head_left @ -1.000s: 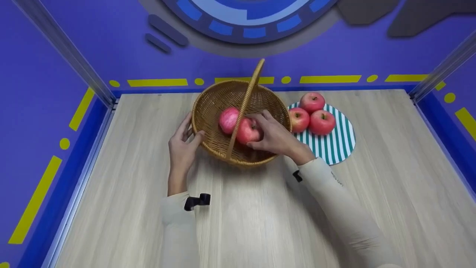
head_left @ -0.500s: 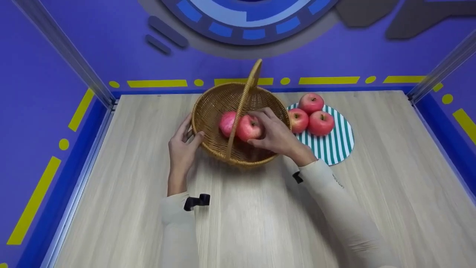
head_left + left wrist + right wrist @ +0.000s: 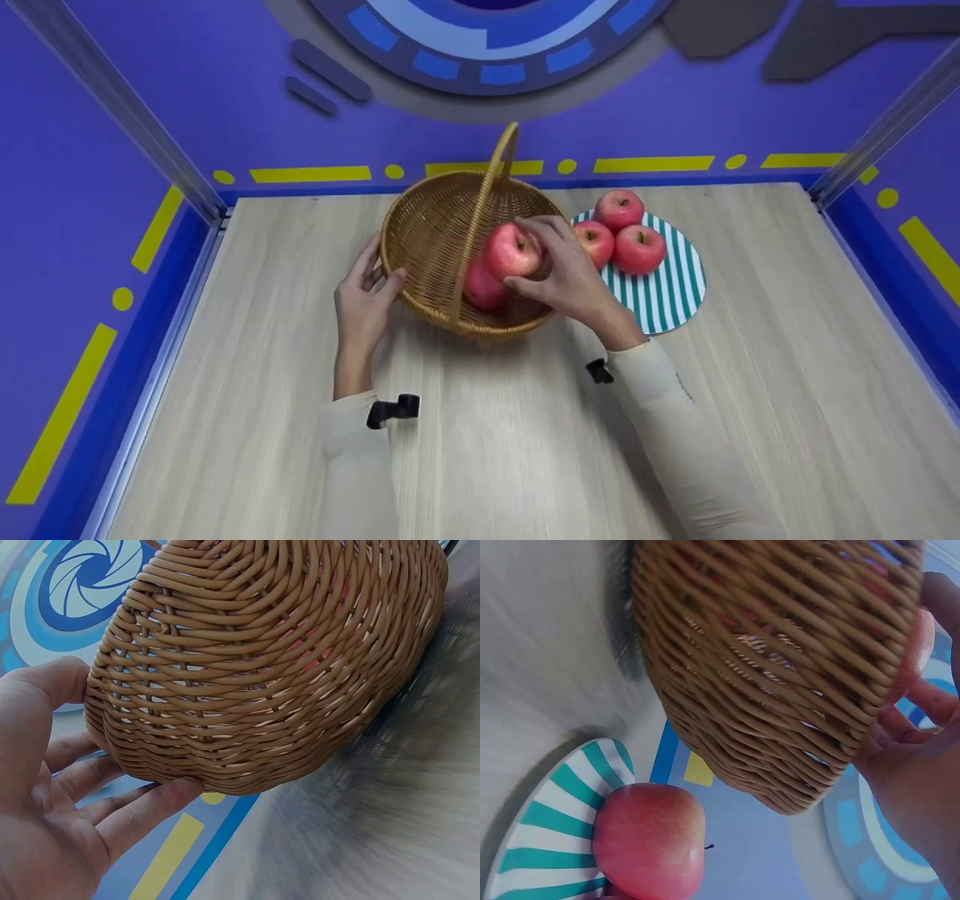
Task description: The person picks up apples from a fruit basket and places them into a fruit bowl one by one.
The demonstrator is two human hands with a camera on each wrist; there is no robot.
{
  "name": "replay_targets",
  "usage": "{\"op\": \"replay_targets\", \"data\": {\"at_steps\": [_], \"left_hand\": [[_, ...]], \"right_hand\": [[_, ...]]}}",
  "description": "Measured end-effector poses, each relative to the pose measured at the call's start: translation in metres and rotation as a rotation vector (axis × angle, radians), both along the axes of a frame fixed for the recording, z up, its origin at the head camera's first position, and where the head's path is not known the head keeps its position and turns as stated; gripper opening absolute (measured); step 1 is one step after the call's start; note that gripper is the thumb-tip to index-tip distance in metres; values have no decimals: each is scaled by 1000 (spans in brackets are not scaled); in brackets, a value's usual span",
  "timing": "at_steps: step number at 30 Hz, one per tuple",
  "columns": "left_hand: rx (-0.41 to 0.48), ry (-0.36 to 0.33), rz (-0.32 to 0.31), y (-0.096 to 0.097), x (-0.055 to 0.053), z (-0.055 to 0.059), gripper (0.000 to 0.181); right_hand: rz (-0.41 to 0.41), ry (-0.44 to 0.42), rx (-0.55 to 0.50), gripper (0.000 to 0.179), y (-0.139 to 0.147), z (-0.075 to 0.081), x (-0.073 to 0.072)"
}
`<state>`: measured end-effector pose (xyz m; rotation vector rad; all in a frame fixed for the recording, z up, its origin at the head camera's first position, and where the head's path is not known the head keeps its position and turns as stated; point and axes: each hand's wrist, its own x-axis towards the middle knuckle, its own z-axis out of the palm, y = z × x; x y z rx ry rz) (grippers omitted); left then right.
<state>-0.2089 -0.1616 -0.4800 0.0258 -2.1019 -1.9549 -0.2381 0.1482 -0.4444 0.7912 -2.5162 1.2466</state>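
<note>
A brown wicker basket [image 3: 424, 217] with an arched handle stands near the back of the table. My left hand [image 3: 365, 304] grips its left rim, thumb on the inner side and fingers outside; the left wrist view shows the woven wall [image 3: 225, 690] beside that hand [image 3: 60, 787]. Inside the basket, my right hand [image 3: 574, 277] holds an apple [image 3: 513, 251] between thumb and fingers, right of the handle. Another pinkish-red fruit [image 3: 484, 286] lies below it, partly covered. In the right wrist view the basket wall hides most of the held apple [image 3: 919, 652].
Right of the basket, a round green-and-white striped mat [image 3: 675, 289] bears three apples [image 3: 640, 249]. One of them partly sits behind my right hand. Blue-purple panels [image 3: 262, 142] border the wooden table [image 3: 480, 450] at the back and sides.
My right hand has raised the apple slightly and moved it rightward within the basket. The other fruit has shifted toward the basket's front. My left hand stays on the rim.
</note>
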Motion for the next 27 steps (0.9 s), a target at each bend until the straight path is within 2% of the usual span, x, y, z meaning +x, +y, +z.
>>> {"op": "replay_targets", "data": {"at_steps": [7, 18, 27], "left_hand": [[10, 10, -8, -1, 0, -1, 65], [28, 10, -9, 1, -1, 0, 65], [18, -5, -8, 0, 0, 0, 64]], "right_hand": [[-55, 26, -91, 77, 7, 1, 10], [-146, 60, -168, 78, 18, -4, 22], [-185, 49, -174, 78, 24, -3, 24]]}}
